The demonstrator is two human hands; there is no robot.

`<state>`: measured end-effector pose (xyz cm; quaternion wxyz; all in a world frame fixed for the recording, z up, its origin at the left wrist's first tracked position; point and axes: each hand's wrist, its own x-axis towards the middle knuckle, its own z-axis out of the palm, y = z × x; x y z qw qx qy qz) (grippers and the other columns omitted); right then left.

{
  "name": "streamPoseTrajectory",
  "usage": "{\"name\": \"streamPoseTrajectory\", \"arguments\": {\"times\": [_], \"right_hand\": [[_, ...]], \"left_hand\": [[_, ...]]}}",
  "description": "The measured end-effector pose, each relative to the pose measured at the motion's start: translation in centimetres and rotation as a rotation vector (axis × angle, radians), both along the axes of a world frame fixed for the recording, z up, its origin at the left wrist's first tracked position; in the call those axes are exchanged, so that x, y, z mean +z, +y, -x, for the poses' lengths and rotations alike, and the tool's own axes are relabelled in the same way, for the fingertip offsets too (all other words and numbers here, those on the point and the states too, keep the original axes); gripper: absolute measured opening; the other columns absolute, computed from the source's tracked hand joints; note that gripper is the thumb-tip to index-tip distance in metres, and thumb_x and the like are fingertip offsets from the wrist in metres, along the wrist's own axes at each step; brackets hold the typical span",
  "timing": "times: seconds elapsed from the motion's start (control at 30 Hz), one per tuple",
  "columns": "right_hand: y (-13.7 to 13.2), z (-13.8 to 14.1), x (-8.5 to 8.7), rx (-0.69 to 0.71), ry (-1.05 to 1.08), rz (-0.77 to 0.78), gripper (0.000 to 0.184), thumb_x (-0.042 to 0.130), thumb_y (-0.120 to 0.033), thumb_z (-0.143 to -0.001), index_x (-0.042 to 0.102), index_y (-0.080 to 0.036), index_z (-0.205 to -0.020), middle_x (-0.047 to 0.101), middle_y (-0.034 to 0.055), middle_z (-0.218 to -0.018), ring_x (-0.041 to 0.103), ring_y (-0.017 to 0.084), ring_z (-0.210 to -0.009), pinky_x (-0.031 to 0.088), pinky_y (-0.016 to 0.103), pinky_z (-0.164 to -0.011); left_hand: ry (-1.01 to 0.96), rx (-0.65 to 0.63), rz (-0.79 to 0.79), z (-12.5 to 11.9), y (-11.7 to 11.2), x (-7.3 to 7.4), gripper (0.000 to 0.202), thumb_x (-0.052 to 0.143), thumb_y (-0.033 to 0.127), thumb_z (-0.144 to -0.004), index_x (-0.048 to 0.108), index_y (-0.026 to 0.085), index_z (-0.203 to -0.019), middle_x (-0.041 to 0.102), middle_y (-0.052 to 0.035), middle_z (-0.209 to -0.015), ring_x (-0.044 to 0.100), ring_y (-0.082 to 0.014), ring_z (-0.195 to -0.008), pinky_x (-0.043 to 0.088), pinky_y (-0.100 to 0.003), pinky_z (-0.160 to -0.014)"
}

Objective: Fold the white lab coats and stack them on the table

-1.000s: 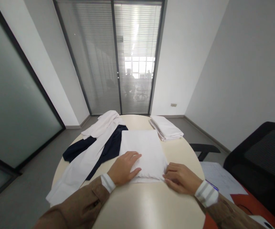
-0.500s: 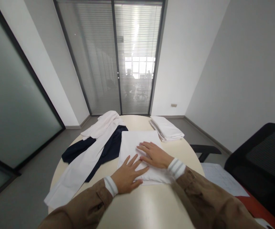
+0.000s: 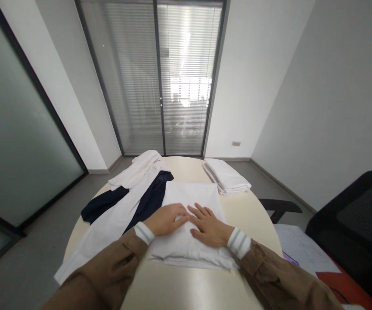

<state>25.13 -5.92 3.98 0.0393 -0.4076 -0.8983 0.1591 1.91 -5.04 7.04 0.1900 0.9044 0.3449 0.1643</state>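
Observation:
A folded white cloth garment (image 3: 190, 191) lies flat on the round cream table (image 3: 189, 286), its near edge a little rumpled. My left hand (image 3: 167, 219) rests on its left half, palm down, with the fingers extended toward the middle. Over the right half lies my right hand (image 3: 210, 224), flat, fingers spread. The fingertips of both hands nearly meet at the centre of the cloth. Neither hand grips anything.
Loose white garments (image 3: 116, 221) and a dark navy one (image 3: 106, 202) are heaped on the table's left. A folded white stack (image 3: 227, 175) sits at the back right. Beyond the right edge are a black chair (image 3: 357, 215) and papers (image 3: 302, 245).
The folded cloth has shifted nearer to me. My left hand has moved forward and left over it; my right hand has come slightly nearer.

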Motion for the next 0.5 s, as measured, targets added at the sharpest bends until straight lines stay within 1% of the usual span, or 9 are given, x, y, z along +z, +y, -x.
{"name": "streamPoseTrajectory", "arguments": {"times": [0.07,0.1,0.13,0.17,0.23,0.3,0.33,0.4,0.5], "right_hand": [[1.2,-0.7,0.8,0.046,0.085,0.03,0.058,0.059,-0.042,-0.091,0.05,-0.029,-0.147,0.045,0.0093,-0.155,0.034,0.037,-0.145,0.032,0.058,-0.115],[2.0,-1.1,1.1,0.046,0.146,0.018,0.05,0.059,-0.038,-0.091,0.058,-0.027,-0.14,0.056,0.0099,-0.145,0.046,0.033,-0.138,0.038,0.052,-0.112],[2.9,-1.5,1.2,-0.002,0.224,-0.022,0.043,0.055,-0.033,-0.093,0.063,-0.025,-0.135,0.064,0.0105,-0.135,0.056,0.029,-0.128,0.043,0.047,-0.108],[3.9,-1.9,1.2,-0.068,0.278,-0.089,0.04,0.052,-0.031,-0.094,0.065,-0.023,-0.132,0.067,0.0108,-0.13,0.06,0.027,-0.122,0.045,0.045,-0.106],[5.6,-2.6,0.6,-0.215,0.304,-0.285,0.042,0.052,-0.031,-0.094,0.063,-0.023,-0.134,0.061,0.0119,-0.138,0.052,0.029,-0.131,0.038,0.05,-0.112],[6.6,-3.1,-0.6,-0.344,0.24,-0.427,0.05,0.056,-0.036,-0.093,0.056,-0.024,-0.141,0.046,0.0125,-0.153,0.033,0.035,-0.145,0.024,0.06,-0.117],[6.8,-3.3,-1.3,-0.383,0.197,-0.451,0.055,0.057,-0.039,-0.092,0.052,-0.025,-0.145,0.039,0.0122,-0.158,0.024,0.038,-0.149,0.019,0.064,-0.117],[6.9,-3.6,-2.5,-0.41,0.131,-0.421,0.062,0.058,-0.044,-0.091,0.046,-0.028,-0.15,0.029,0.0114,-0.163,0.013,0.041,-0.152,0.017,0.067,-0.116],[6.4,-3.9,-3.4,-0.379,0.098,-0.347,0.064,0.059,-0.047,-0.091,0.045,-0.03,-0.151,0.026,0.0106,-0.165,0.009,0.043,-0.152,0.023,0.064,-0.116]], "left_hand": [[-0.045,0.205,-0.087,0.2,2.4,-1.1,0.04,0.045,0.036,-0.101,0.062,0.02,-0.133,0.057,-0.0124,-0.142,0.052,-0.026,-0.132,0.04,-0.04,-0.112],[-0.018,0.268,-0.124,0.2,3.3,-1.9,0.045,0.047,0.037,-0.1,0.056,0.02,-0.141,0.049,-0.0139,-0.15,0.043,-0.0288,-0.14,0.035,-0.044,-0.116],[0.03,0.302,-0.155,0.2,4.0,-2.7,0.05,0.049,0.037,-0.099,0.049,0.022,-0.147,0.041,-0.0147,-0.156,0.035,-0.0321,-0.146,0.03,-0.05,-0.118],[0.086,0.314,-0.175,0.3,4.3,-3.5,0.054,0.051,0.039,-0.098,0.045,0.025,-0.15,0.033,-0.0147,-0.161,0.027,-0.0352,-0.149,0.026,-0.057,-0.118],[0.177,0.279,-0.208,0.3,4.3,-4.8,0.057,0.053,0.04,-0.097,0.041,0.031,-0.153,0.022,-0.0129,-0.165,0.016,-0.0392,-0.152,0.02,-0.065,-0.117],[0.237,0.224,-0.205,0.4,3.8,-5.1,0.055,0.053,0.042,-0.098,0.041,0.037,-0.151,0.018,-0.0104,-0.167,0.013,-0.041,-0.152,0.019,-0.068,-0.115],[0.258,0.201,-0.188,0.5,3.4,-4.9,0.053,0.052,0.044,-0.098,0.043,0.04,-0.15,0.018,-0.0097,-0.167,0.013,-0.0417,-0.152,0.02,-0.069,-0.114],[0.293,0.176,-0.133,0.7,2.9,-4.2,0.05,0.053,0.047,-0.097,0.047,0.042,-0.147,0.022,-0.0095,-0.166,0.017,-0.0429,-0.151,0.023,-0.069,-0.112],[0.307,0.168,-0.069,1.0,2.5,-2.9,0.045,0.052,0.049,-0.097,0.055,0.041,-0.141,0.034,-0.0097,-0.161,0.027,-0.041,-0.148,0.031,-0.065,-0.11]]}}
